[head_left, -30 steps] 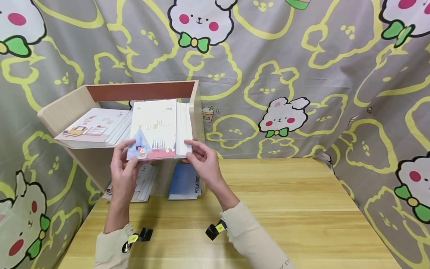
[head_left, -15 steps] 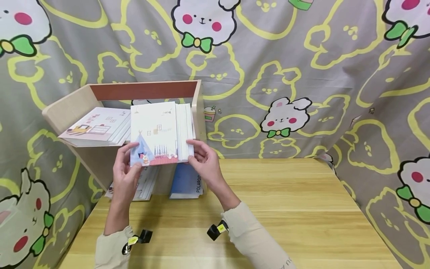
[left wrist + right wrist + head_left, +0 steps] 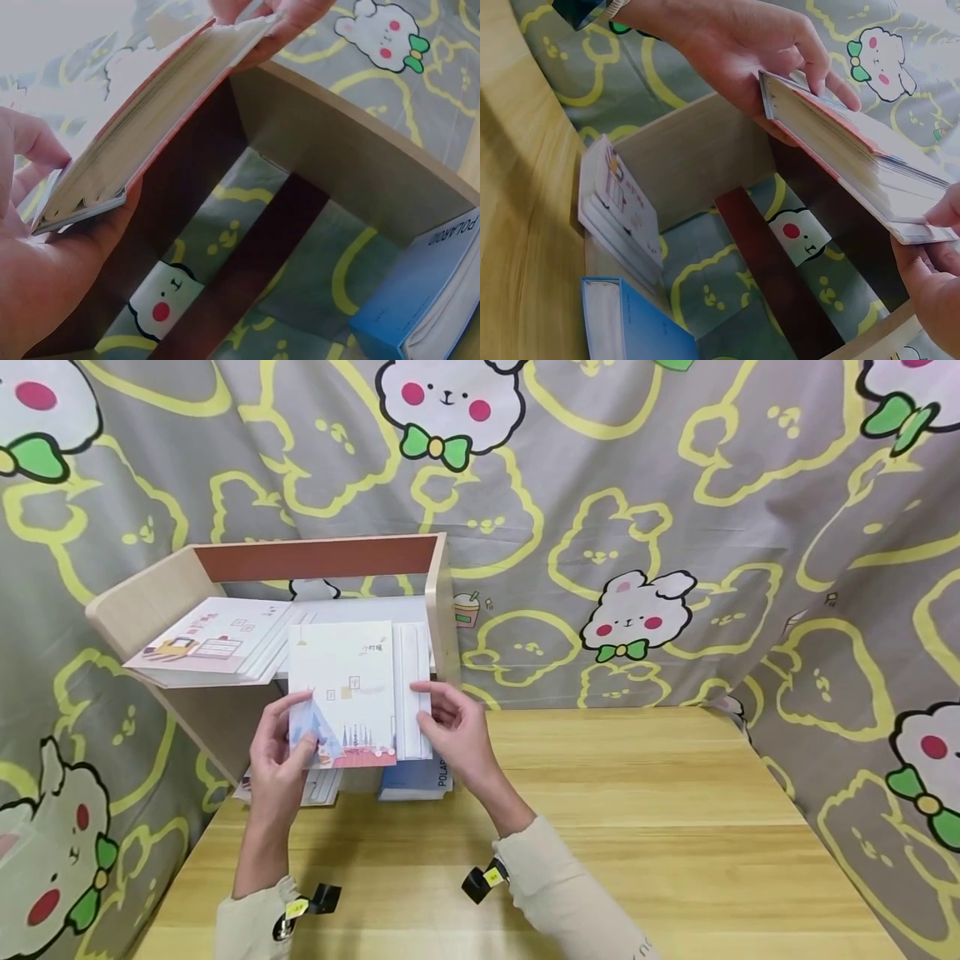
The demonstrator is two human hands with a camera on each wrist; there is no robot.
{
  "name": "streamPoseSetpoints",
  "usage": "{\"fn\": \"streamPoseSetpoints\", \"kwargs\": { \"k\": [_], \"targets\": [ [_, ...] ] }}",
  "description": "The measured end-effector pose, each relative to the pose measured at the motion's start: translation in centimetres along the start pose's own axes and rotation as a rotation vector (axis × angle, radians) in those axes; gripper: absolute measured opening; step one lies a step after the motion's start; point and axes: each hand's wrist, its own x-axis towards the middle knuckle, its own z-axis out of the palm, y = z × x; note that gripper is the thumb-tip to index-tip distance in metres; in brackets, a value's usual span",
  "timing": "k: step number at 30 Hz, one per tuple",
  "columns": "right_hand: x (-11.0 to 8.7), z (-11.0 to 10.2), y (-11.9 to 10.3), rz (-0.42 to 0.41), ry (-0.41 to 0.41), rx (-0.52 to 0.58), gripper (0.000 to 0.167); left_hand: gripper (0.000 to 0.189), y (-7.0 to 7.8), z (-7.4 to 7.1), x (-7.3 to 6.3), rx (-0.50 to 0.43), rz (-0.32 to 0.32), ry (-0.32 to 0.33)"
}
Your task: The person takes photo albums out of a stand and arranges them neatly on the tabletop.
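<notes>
Both hands hold a white photo album (image 3: 337, 668) in front of the upper shelf. A blue tent and pink ground are printed on its cover. My left hand (image 3: 277, 752) pinches the album's left edge, thumb on the cover. The right hand (image 3: 461, 727) grips the opposite edge, where pale bands run beside the cover. In the left wrist view the page edges (image 3: 112, 135) show between reddish-edged covers. Another white album (image 3: 213, 639) lies on the shelf to the left, apart from the hands.
A two-level wooden shelf unit (image 3: 442, 610) stands at the back left of the wooden table (image 3: 615, 843). On its lower level are a blue POLAROID album (image 3: 412, 781) and a white album (image 3: 324, 789), partly hidden. A patterned curtain (image 3: 555, 543) hangs behind.
Both hands have drawn the tent-printed album toward me and down, off the upper shelf. More of the shelf board behind it shows. The hands keep their grip.
</notes>
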Motion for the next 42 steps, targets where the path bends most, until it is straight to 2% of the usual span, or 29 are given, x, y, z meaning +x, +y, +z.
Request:
{"fn": "streamPoseSetpoints", "kwargs": {
  "k": [12, 20, 28, 42],
  "targets": [
    [-0.6, -0.2, -0.7, -0.017, -0.015, 0.01, 0.035, 0.048, 0.5, 0.3, -0.3, -0.094, 0.104, -0.054],
    [-0.9, -0.6, -0.8, -0.053, -0.022, -0.021, 0.034, 0.049, 0.9, 0.5, -0.6, -0.098, 0.115, -0.066],
    [-1.1, -0.9, -1.4, -0.083, -0.032, 0.021, 0.035, 0.049, 1.1, 0.8, -0.7, -0.119, 0.159, -0.075],
    [-1.5, -1.0, -2.7, -0.11, -0.056, 0.06, 0.035, 0.048, 2.5, 1.2, -1.2, -0.123, 0.187, -0.087]
  ]
}}
